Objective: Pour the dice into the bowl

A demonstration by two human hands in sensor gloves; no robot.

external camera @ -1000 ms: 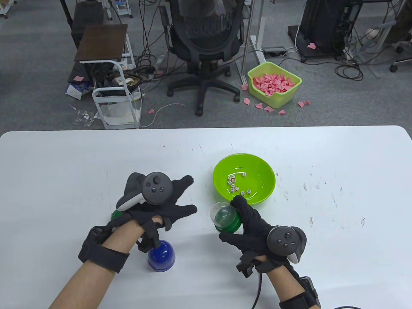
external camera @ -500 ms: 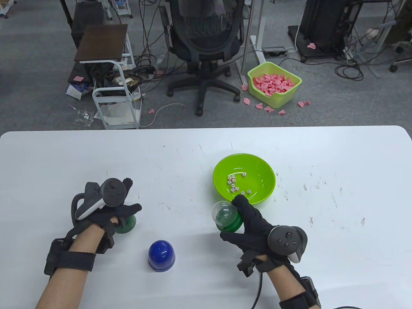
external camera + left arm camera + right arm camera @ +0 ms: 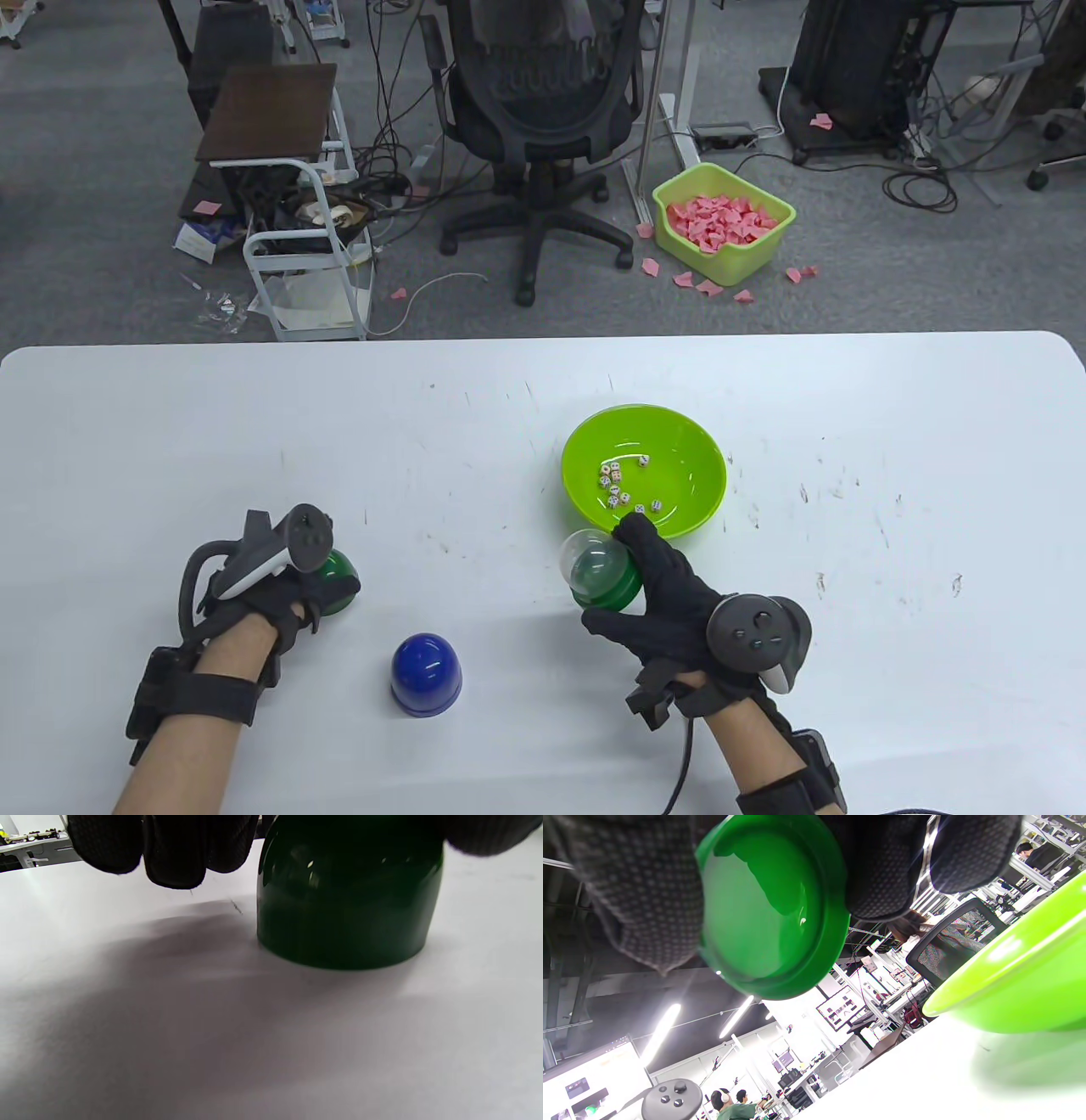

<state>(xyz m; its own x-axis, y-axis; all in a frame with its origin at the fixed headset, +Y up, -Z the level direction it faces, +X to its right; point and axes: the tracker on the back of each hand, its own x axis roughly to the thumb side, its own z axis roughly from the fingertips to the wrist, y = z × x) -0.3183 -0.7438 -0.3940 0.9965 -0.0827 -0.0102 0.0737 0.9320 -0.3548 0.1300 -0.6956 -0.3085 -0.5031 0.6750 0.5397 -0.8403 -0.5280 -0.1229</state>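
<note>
**A:** What does the bowl look like?

**B:** The bowl (image 3: 679,441) is bright lime green and round. It sits on the white table (image 3: 848,407), a bit right of the middle. Little white dice (image 3: 618,486) with dots lie at the bottom of it, in a loose bunch.

**A:** And the thing next to it?

**B:** That is a cup (image 3: 604,573) with a green base and a clear dome top. It is tipped over on its side, just beside the near rim of the bowl. I see no dice in the dome.

**A:** Who has it?

**B:** The right hand (image 3: 670,594) does. Its fingers and thumb are curled round the cup. In the right wrist view you look at the round green base (image 3: 772,912) with gloved fingers (image 3: 640,891) on both sides, and the bowl (image 3: 1018,984) is close by.

**A:** What is the left hand doing?

**B:** The left hand (image 3: 263,586) is on the left of the table, palm down over a dark green dome (image 3: 339,586). The dome (image 3: 348,904) stands flat on the table, open side down. The thumb touches its top on one side, and the other fingers (image 3: 174,849) hang bent just beside it. I cannot tell if they really grip it.

**A:** Anything else?

**B:** A blue dome (image 3: 427,675) stands by itself near the front edge, between the two hands.
</note>
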